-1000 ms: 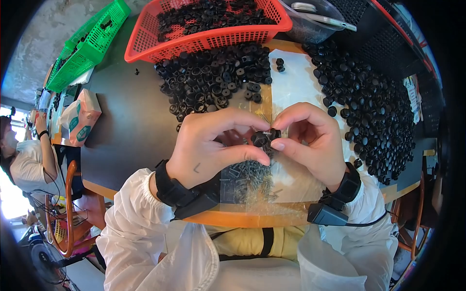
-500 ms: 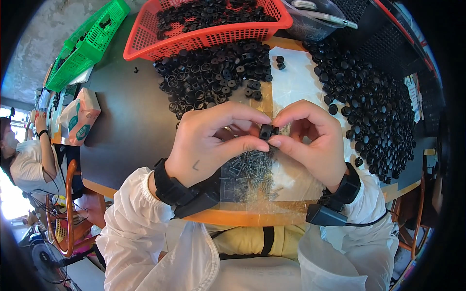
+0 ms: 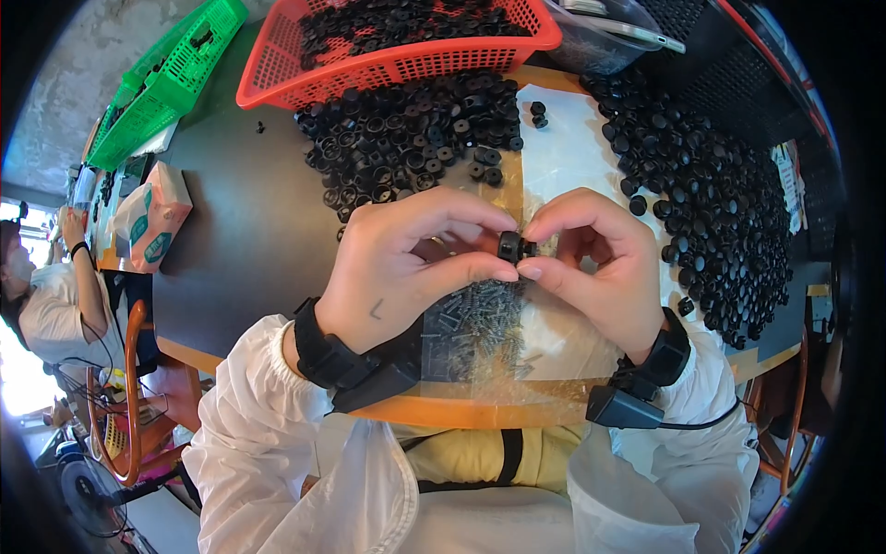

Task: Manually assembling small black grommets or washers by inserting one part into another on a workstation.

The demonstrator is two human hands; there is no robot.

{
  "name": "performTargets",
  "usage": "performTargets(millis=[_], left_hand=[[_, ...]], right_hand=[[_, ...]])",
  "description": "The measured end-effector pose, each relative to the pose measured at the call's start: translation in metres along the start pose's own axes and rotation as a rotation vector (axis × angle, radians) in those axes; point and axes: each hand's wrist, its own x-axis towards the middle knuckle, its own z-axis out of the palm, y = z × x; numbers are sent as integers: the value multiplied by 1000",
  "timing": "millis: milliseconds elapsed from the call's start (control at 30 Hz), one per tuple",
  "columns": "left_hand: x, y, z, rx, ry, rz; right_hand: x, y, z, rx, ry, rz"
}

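The left hand (image 3: 392,249) was pinched, thumb and index finger gripping the left end of a small black part (image 3: 509,246). The right hand (image 3: 604,254) gripped its right end likewise; whether this was one piece or two joined could not be told. The part was above the worktop (image 3: 240,231), midway between the hands. The two-ended hold appeared meant to keep both ends steady and in line. Its long axis ran left to right, about level, the wider end pointing left and the narrower right.

Just nearer lay a pile of metal springs (image 3: 482,319), probably placed there for short reach. A white sheet (image 3: 561,152) lay to their right and beyond, presumably separating the loose black caps (image 3: 397,138) at far left from the round black knobs (image 3: 711,222) at right. Farther out stood a red basket (image 3: 397,69) holding more black parts, with a green basket (image 3: 171,97) at far left and a tissue pack (image 3: 166,222) nearer.
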Motion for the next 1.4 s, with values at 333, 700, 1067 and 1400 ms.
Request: performTargets(millis=[333, 700, 1067, 1400], left_hand=[[0, -2, 3, -76, -32, -11], [0, -2, 4, -59, -12, -1], [4, -2, -2, 405, 17, 427], [9, -5, -1, 392, -32, 638]], right_hand=[[-2, 4, -1, 36, 8, -55], [-2, 3, -2, 47, 17, -73], [3, -4, -2, 426, -177, 328], [4, 3, -2, 524, -277, 251]])
